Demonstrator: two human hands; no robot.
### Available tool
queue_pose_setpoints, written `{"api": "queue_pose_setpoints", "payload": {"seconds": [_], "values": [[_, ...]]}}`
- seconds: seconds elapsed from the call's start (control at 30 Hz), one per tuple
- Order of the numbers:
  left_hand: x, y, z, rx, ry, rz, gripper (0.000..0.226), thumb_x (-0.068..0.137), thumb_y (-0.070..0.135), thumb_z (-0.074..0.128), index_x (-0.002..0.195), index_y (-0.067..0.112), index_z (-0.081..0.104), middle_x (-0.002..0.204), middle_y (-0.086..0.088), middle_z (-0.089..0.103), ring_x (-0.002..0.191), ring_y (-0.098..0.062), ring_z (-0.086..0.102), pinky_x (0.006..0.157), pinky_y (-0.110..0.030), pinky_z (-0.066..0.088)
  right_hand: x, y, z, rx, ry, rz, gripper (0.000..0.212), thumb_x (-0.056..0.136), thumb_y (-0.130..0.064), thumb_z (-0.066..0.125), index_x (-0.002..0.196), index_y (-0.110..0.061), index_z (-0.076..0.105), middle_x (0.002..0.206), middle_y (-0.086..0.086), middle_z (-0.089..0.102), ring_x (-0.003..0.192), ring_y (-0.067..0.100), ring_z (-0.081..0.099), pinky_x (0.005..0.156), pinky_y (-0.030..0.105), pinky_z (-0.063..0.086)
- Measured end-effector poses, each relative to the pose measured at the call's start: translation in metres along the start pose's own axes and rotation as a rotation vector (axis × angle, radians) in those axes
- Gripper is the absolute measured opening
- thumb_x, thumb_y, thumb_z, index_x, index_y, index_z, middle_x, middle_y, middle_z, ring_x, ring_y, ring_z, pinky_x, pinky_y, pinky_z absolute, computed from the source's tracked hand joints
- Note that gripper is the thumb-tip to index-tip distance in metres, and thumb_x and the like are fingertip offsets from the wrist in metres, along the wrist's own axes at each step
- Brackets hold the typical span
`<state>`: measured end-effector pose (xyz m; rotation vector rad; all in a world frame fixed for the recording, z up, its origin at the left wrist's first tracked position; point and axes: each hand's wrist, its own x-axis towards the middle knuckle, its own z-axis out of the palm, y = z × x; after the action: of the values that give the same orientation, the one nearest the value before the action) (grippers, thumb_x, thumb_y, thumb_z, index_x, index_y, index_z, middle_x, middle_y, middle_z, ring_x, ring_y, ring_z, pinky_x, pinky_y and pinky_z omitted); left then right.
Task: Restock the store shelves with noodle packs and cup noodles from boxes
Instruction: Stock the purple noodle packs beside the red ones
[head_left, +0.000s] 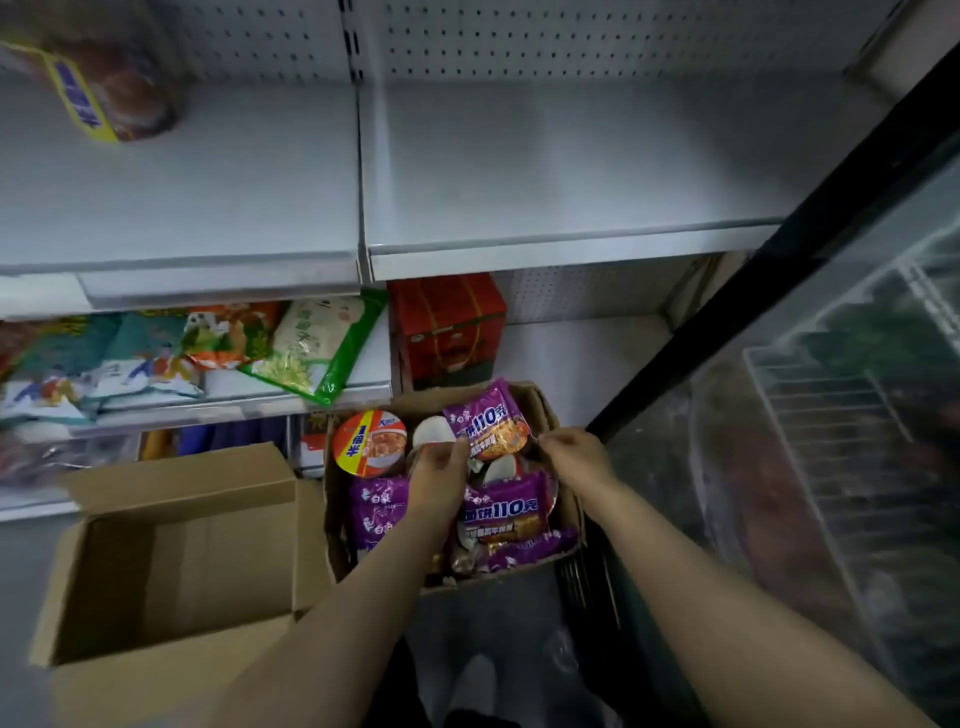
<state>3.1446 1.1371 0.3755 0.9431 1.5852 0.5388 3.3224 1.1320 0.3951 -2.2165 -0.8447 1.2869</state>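
Observation:
A cardboard box (545, 410) on the floor holds purple noodle packs and cup noodles. I hold one purple noodle pack (488, 421) above it: my left hand (441, 473) pinches its left lower edge, my right hand (571, 452) pinches its right corner. More purple packs (504, 514) lie below in the box. A cup noodle with a red and yellow lid (369, 441) stands at the box's far left. A white cup (434, 431) lies behind my left hand. The wide white upper shelf (545, 171) is mostly bare.
An open cardboard box (171, 561) with nothing visible inside stands to the left. The lower shelf carries bagged goods (311, 348) and a red carton (447, 327). A blurred jar-like item (104, 88) sits on the upper shelf's far left. A glass-fronted cooler (831, 441) stands close on the right.

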Motion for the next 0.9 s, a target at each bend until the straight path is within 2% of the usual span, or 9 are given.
{"api": "queue_pose_setpoints", "payload": {"seconds": [0.13, 0.2, 0.3, 0.43, 0.53, 0.63, 0.73, 0.83, 0.9], "values": [[0.021, -0.019, 0.014, 0.021, -0.059, -0.025, 0.035, 0.103, 0.043, 0.050, 0.124, 0.016, 0.058, 0.111, -0.002, 0.059, 0.100, -0.020, 0.056, 0.088, -0.035, 0.045, 0.020, 0.027, 0.011, 0.027, -0.014, 0.103, 0.024, 0.099, -0.032, 0.059, 0.077, -0.025, 0.064, 0.084, -0.001, 0.070, 0.083, 0.020, 0.068, 0.091, 0.040, 0.056], [0.029, -0.027, 0.019, 0.008, -0.079, -0.082, 0.034, 0.101, 0.048, 0.050, 0.125, 0.023, 0.052, 0.110, 0.000, 0.058, 0.099, -0.020, 0.058, 0.090, -0.039, 0.049, 0.029, 0.038, 0.016, 0.030, -0.020, 0.131, 0.025, 0.098, -0.038, 0.059, 0.078, -0.025, 0.065, 0.088, 0.002, 0.073, 0.087, 0.023, 0.070, 0.091, 0.043, 0.056], [0.047, -0.048, 0.027, 0.068, -0.107, -0.130, 0.047, 0.099, 0.055, 0.050, 0.134, 0.025, 0.050, 0.117, 0.000, 0.058, 0.113, -0.026, 0.058, 0.103, -0.050, 0.048, 0.050, 0.057, 0.027, 0.000, -0.022, 0.168, 0.030, 0.098, -0.050, 0.054, 0.092, -0.023, 0.067, 0.099, 0.005, 0.073, 0.095, 0.026, 0.069, 0.094, 0.047, 0.055], [0.079, -0.097, 0.039, 0.152, -0.088, -0.176, 0.061, 0.085, 0.070, 0.052, 0.112, 0.018, 0.067, 0.103, 0.000, 0.072, 0.096, -0.022, 0.069, 0.091, -0.050, 0.056, 0.082, 0.091, 0.042, -0.058, -0.044, 0.207, 0.040, 0.094, -0.051, 0.053, 0.113, -0.019, 0.068, 0.107, 0.005, 0.071, 0.098, 0.025, 0.068, 0.096, 0.048, 0.054], [0.090, -0.107, 0.042, 0.157, -0.116, -0.201, 0.035, 0.100, 0.042, 0.056, 0.099, 0.012, 0.072, 0.092, -0.008, 0.074, 0.085, -0.026, 0.071, 0.083, -0.048, 0.059, 0.107, 0.118, 0.051, -0.106, -0.064, 0.220, 0.041, 0.093, -0.052, 0.056, 0.121, -0.024, 0.067, 0.113, 0.003, 0.071, 0.104, 0.025, 0.068, 0.096, 0.046, 0.055], [0.102, -0.113, 0.048, 0.153, -0.138, -0.231, 0.024, 0.102, 0.033, 0.056, 0.090, 0.015, 0.066, 0.085, -0.005, 0.069, 0.081, -0.025, 0.067, 0.083, -0.046, 0.056, 0.117, 0.124, 0.059, -0.126, -0.057, 0.230, 0.042, 0.097, -0.044, 0.060, 0.130, -0.019, 0.062, 0.123, 0.005, 0.066, 0.113, 0.028, 0.064, 0.100, 0.046, 0.053], [0.118, -0.131, 0.058, 0.073, -0.148, -0.288, 0.015, 0.101, 0.035, 0.056, 0.100, 0.022, 0.063, 0.095, -0.004, 0.067, 0.092, -0.025, 0.066, 0.091, -0.049, 0.056, 0.131, 0.134, 0.066, -0.077, -0.040, 0.265, 0.043, 0.095, -0.038, 0.067, 0.131, -0.017, 0.059, 0.126, 0.008, 0.064, 0.116, 0.030, 0.062, 0.101, 0.048, 0.052], [0.136, -0.155, 0.071, 0.082, -0.149, -0.285, 0.040, 0.097, 0.050, 0.056, 0.123, 0.021, 0.062, 0.113, -0.008, 0.068, 0.103, -0.029, 0.067, 0.093, -0.053, 0.055, 0.147, 0.146, 0.074, -0.078, -0.047, 0.261, 0.047, 0.092, -0.038, 0.070, 0.133, -0.020, 0.056, 0.128, 0.006, 0.064, 0.119, 0.029, 0.061, 0.104, 0.050, 0.050], [0.143, -0.157, 0.076, 0.053, -0.132, -0.308, 0.044, 0.097, 0.051, 0.056, 0.129, 0.023, 0.058, 0.118, -0.007, 0.066, 0.106, -0.030, 0.065, 0.094, -0.053, 0.055, 0.159, 0.157, 0.079, -0.075, -0.063, 0.257, 0.051, 0.090, -0.039, 0.072, 0.134, -0.019, 0.056, 0.129, 0.004, 0.064, 0.121, 0.027, 0.061, 0.106, 0.051, 0.049]]}}
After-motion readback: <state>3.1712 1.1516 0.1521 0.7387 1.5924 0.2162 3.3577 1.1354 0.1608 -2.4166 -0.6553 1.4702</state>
